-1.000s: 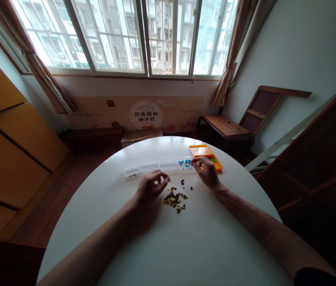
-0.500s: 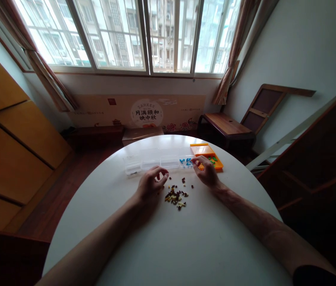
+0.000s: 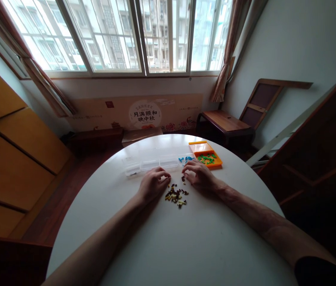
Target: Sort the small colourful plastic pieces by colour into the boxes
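Note:
A small pile of dark and yellow pieces (image 3: 176, 196) lies on the round white table (image 3: 185, 246). My left hand (image 3: 152, 185) rests just left of the pile, fingers curled, tips near the table. My right hand (image 3: 198, 176) sits just right of the pile, fingers bent down toward a few loose pieces. Whether either hand holds a piece is too small to see. Behind the hands stands a clear compartment box (image 3: 150, 163) with blue pieces (image 3: 186, 159) in its right end. An orange tray (image 3: 200, 147) holds green pieces (image 3: 206, 159).
A wooden bench (image 3: 224, 123) and a leaning wooden frame (image 3: 263, 99) stand at the right wall. A printed cardboard panel (image 3: 144, 113) runs under the window. Wooden cabinets (image 3: 6, 147) fill the left side. A dark sloping rail (image 3: 319, 135) is at the right.
My right hand has drawn back from the orange tray and blue compartment to the pile. My left hand stayed beside the pile. The green pieces in the tray are now uncovered.

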Tool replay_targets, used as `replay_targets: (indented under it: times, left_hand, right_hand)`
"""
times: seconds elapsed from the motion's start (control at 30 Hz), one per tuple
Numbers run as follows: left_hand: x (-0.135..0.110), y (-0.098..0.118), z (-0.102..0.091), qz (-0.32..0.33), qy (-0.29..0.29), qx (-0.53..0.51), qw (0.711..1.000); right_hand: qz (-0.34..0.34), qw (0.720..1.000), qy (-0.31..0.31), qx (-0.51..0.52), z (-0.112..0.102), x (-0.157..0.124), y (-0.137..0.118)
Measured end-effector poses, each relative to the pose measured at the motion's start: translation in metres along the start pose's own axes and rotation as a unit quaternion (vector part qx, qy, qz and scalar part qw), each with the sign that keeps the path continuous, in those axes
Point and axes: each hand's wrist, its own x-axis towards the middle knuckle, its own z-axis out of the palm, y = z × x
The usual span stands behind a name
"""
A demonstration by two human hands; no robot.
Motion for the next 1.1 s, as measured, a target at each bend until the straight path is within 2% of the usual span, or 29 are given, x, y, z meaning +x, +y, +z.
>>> replay_targets:
  times: [0.27, 0.5, 0.67, 0.77, 0.87, 0.97, 1.1]
  left_hand:
    - [0.016, 0.003, -0.005, -0.008, 0.085, 0.014, 0.996]
    - [0.038, -0.013, -0.001, -0.004, 0.113, 0.083, 0.990]
    - [0.035, -0.015, -0.007, 0.010, 0.097, 0.113, 0.989]
    - [0.019, -0.012, -0.016, 0.021, 0.081, 0.107, 0.991]
    - [0.001, -0.014, -0.024, 0.070, 0.041, 0.067, 0.994]
    - [-0.009, -0.020, -0.031, 0.089, 0.007, 0.037, 0.995]
    - [-0.011, -0.026, -0.039, 0.085, -0.028, 0.010, 0.996]
  right_hand:
    - [-0.021, 0.998, -0.060, 0.007, -0.006, -0.001, -0.006]
    - [-0.016, 0.998, -0.051, 0.042, -0.006, 0.001, -0.005]
    - [-0.020, 0.997, -0.050, 0.051, -0.006, 0.001, -0.001]
    - [-0.011, 0.997, -0.048, 0.052, -0.004, 0.000, -0.001]
    - [0.009, 0.998, -0.024, 0.052, -0.002, 0.004, -0.001]
    - [0.024, 0.998, 0.013, 0.052, -0.002, 0.015, -0.001]
    - [0.034, 0.998, 0.038, 0.040, -0.007, 0.042, 0.003]
